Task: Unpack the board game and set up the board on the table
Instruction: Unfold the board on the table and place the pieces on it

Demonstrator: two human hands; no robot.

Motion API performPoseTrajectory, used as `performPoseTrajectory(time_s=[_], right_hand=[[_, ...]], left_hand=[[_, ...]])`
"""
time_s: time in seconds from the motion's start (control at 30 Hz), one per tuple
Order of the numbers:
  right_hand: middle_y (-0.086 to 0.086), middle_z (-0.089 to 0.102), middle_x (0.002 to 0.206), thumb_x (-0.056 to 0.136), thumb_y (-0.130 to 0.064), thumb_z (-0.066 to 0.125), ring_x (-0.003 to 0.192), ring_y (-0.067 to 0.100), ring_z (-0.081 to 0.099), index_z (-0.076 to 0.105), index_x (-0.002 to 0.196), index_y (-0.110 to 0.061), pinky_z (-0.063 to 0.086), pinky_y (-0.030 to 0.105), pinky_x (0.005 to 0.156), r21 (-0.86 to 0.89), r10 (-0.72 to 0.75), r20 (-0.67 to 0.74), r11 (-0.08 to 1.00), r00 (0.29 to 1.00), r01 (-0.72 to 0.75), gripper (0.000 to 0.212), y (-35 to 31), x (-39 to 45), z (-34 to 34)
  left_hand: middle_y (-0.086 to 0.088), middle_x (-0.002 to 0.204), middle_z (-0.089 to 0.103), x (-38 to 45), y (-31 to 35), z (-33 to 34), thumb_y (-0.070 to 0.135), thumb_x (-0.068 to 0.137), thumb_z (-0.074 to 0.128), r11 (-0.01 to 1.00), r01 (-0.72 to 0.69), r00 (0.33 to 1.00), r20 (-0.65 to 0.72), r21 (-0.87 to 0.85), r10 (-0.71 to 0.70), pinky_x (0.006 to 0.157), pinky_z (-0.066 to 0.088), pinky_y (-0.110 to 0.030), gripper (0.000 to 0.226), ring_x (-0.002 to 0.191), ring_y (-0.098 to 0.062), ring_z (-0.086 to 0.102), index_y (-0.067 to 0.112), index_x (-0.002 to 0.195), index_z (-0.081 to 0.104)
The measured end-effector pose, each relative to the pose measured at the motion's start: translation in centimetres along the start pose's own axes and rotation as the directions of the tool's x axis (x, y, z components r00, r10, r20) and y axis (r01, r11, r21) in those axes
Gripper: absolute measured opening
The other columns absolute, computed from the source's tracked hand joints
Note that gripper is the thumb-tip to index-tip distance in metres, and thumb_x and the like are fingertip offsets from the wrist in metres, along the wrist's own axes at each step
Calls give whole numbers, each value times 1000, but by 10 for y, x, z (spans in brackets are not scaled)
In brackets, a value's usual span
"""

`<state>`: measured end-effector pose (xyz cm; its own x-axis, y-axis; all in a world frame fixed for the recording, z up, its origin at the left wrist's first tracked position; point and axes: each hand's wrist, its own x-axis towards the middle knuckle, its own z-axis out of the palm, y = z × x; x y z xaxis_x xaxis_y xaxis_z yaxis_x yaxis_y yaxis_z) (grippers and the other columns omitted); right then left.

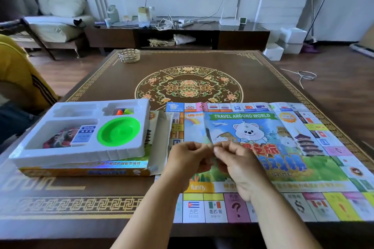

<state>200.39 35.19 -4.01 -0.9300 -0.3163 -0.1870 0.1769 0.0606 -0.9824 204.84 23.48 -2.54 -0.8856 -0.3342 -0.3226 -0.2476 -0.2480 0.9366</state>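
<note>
Sunlight is falling across a living room where a dark TV cabinet [176,34] is standing against the white wall, and nearer the camera a brown worktop [202,62] with a gold border and a floral medallion is carrying the game. Everything below is placed relative to the paper game board [303,147] — it is lying unfolded and flat on the near right part of the worktop, creases showing, its near edge reaching the worktop's near edge.

Just left of the board, the yellow game box [85,171] is sitting with an open flap touching the board's left edge. On top of the box a white plastic tray [81,153] is resting, holding a green dish [118,132], a stack of cards [83,135] and some small coloured pieces [123,111]. Beyond the board, at the far left corner of the worktop, a glass ashtray [129,55] is sitting.

Over the board's near left part, both hands are meeting. The left hand [188,159] is curling its fingers with thumb and forefinger pinched, and the right hand [238,164] is doing the same — their tips are touching around something thin and pale, too small to identify. Each grip is nearly closed.

Far left of the board, a person in a yellow sleeve [18,75] is sitting.
</note>
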Motion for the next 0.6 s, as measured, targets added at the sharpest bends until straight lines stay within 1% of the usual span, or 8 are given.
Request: performPoseTrajectory(time_s=[0.07,0.13,0.23,0.3,0.4,0.5,0.6], right_hand=[[5,69,76,87,-6,63,70,16,61,67,84,-17,50,29,65,1,7,-26,1000,1000,-7,12,2,3,0],[7,70,80,86,-7,64,72,18,62,67,86,-17,51,32,66,6,3,-64,1000,998,-2,11,3,5,-1],[7,70,80,87,-5,62,73,18,62,67,83,-16,51,30,66,5,-18,-70,1000,997,18,13,4,6,-2],[7,69,78,87,-5,63,72,19,62,67,79,-16,52,33,66,-27,-32,-78,999,996,30,14,4,7,-3],[5,70,77,87,-7,63,71,18,63,67,78,-17,53,31,63,-72,-47,-93,997,995,40,15,4,9,-6],[4,69,75,87,-8,62,69,17,62,68,76,-18,53,32,65,-95,-50,-88,995,995,42,16,4,10,-8],[1,70,72,86,-10,63,67,15,63,69,76,-18,53,32,65,-128,-62,-81,990,995,52,14,3,9,-9]], left_hand=[[-9,66,62,1,2,3,13,92,59,1000,10,1000,21,-29,-9,61,54,-22,19,61,-17,57,5,77,68],[-9,67,62,1,3,5,9,92,57,999,16,999,37,-52,-14,61,55,-21,18,61,-16,57,5,80,69],[-8,66,63,2,3,8,8,91,59,997,25,999,35,-67,-23,59,55,-20,14,56,-13,59,5,81,68],[-8,65,63,4,2,10,9,90,60,998,23,1000,22,-65,-21,56,55,-19,13,54,-12,60,4,80,67],[-9,66,63,5,1,12,9,90,61,1000,12,1000,7,-21,-12,55,55,-19,16,54,-13,60,3,77,66],[-13,68,63,5,1,15,5,88,59,1000,26,1000,6,0,-26,56,54,-20,17,57,-16,58,1,73,66],[-12,65,61,4,2,16,2,88,58,1000,24,1000,0,2,-24,55,54,-20,16,56,-17,56,1,73,65]])
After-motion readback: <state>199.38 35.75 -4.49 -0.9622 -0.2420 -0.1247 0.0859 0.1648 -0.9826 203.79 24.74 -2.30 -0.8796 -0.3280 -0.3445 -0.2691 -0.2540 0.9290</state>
